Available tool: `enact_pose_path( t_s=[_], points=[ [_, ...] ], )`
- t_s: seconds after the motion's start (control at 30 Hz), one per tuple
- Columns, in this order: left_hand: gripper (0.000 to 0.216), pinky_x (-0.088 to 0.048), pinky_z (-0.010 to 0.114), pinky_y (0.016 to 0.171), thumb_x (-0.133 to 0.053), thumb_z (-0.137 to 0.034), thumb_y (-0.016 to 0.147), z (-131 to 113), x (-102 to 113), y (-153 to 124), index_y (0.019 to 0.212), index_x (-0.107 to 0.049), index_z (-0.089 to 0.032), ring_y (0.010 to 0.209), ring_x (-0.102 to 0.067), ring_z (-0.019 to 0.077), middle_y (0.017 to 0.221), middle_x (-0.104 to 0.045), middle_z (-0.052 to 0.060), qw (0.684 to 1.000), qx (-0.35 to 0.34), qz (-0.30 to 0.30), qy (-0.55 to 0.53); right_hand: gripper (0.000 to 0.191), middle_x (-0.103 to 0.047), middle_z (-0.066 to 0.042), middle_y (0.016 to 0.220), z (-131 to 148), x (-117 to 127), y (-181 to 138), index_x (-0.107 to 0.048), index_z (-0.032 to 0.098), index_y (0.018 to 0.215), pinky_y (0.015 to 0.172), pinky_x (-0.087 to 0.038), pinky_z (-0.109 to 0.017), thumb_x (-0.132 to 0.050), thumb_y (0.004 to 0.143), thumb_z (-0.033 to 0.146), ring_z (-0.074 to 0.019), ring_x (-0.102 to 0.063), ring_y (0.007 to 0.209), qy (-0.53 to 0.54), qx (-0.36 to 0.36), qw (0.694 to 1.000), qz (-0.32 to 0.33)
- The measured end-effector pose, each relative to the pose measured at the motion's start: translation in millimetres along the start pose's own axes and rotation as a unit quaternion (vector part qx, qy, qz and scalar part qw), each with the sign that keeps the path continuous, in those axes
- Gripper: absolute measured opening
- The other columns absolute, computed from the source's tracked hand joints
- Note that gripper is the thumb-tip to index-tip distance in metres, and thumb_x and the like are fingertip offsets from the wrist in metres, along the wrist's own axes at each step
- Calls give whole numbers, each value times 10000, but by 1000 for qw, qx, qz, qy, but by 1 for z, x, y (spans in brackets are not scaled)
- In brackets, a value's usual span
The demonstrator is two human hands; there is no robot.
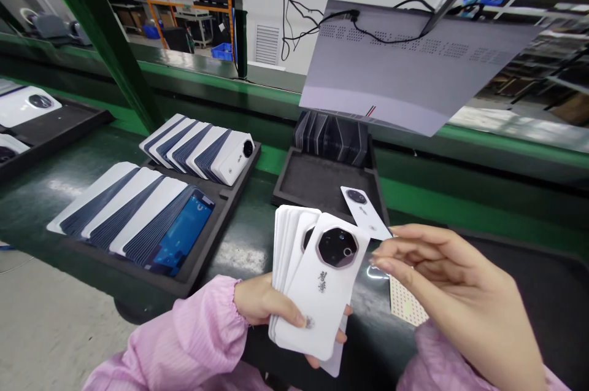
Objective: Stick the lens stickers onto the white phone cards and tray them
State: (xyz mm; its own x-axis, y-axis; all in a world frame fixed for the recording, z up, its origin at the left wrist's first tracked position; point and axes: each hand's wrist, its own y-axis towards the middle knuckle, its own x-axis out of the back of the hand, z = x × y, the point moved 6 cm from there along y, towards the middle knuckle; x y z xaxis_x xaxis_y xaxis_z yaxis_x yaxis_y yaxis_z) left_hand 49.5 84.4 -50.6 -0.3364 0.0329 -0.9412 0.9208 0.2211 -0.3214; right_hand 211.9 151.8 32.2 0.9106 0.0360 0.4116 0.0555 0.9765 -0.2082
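Observation:
In my left hand (276, 305) is a fanned stack of white phone back covers (322, 311), with the thumb on the front one and fingers behind. The front cover has a dark octagonal camera ring (338, 248) and small dark lettering. My right hand (455, 293) is just right of the stack, its thumb and fingertips drawn together. Whatever it pinches, if anything, is too small or clear to make out. Close beyond those fingertips, another white phone cover (367, 213) lies slanted over the edge of a black tray (317, 185).
On the left, a black foam tray (225, 210) holds rows of overlapping white and blue phone panels (184, 194). Dark panels (329, 138) stand at the back of the middle tray. A dotted sticker sheet (407, 302) lies near my right wrist. A grey hanging panel (405, 65) overhangs the bench.

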Motion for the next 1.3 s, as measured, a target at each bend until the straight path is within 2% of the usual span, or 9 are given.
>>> enact_pose_path(
  t_s=[0.2, 0.43, 0.73, 1.03, 1.3],
  points=[
    [593, -565, 329, 630, -617, -90, 581, 2, 1, 1, 1171, -570, -128, 1012, -585, 292, 1171, -555, 135, 1000, 5, -11, 4, 225, -677, 13, 760, 0, -12, 5, -584, 237, 977, 602, -536, -135, -666, 768, 256, -102, -641, 676, -15, 16, 1000, -9],
    [596, -564, 326, 617, -616, -95, 559, 2, -1, 1, 1153, -584, -122, 1025, -575, 309, 1158, -561, 140, 1000, 9, -12, 10, 296, -682, 2, 769, -6, 13, 0, -595, 242, 974, 604, -534, -140, -709, 716, 332, -115, -644, 671, -20, -30, 994, -99],
    [617, -564, 345, 683, -601, -75, 597, 3, 3, 0, 1209, -543, -127, 1090, -547, 319, 1254, -514, 152, 1000, 7, -1, 12, 229, -673, 1, 768, -2, -13, 7, -566, 221, 987, 607, -547, -175, -653, 778, 256, -118, -641, 682, 0, 3, 1000, -9],
    [603, -565, 342, 691, -604, -66, 623, 2, 2, -1, 1218, -533, -128, 1101, -548, 318, 1274, -510, 146, 1000, 5, 7, 12, 235, -674, -10, 786, -2, -15, 6, -553, 213, 1017, 614, -546, -219, -630, 797, 247, -138, -645, 704, -26, 24, 999, -5],
    [595, -566, 345, 683, -589, -41, 621, 1, 2, -1, 1207, -541, -134, 1081, -560, 315, 1254, -526, 144, 1000, -1, -1, 4, 230, -664, 1, 805, 2, -21, 3, -535, 222, 1060, 669, -534, -249, -581, 835, 232, -130, -638, 706, -109, 81, 990, -26]
  ],
)
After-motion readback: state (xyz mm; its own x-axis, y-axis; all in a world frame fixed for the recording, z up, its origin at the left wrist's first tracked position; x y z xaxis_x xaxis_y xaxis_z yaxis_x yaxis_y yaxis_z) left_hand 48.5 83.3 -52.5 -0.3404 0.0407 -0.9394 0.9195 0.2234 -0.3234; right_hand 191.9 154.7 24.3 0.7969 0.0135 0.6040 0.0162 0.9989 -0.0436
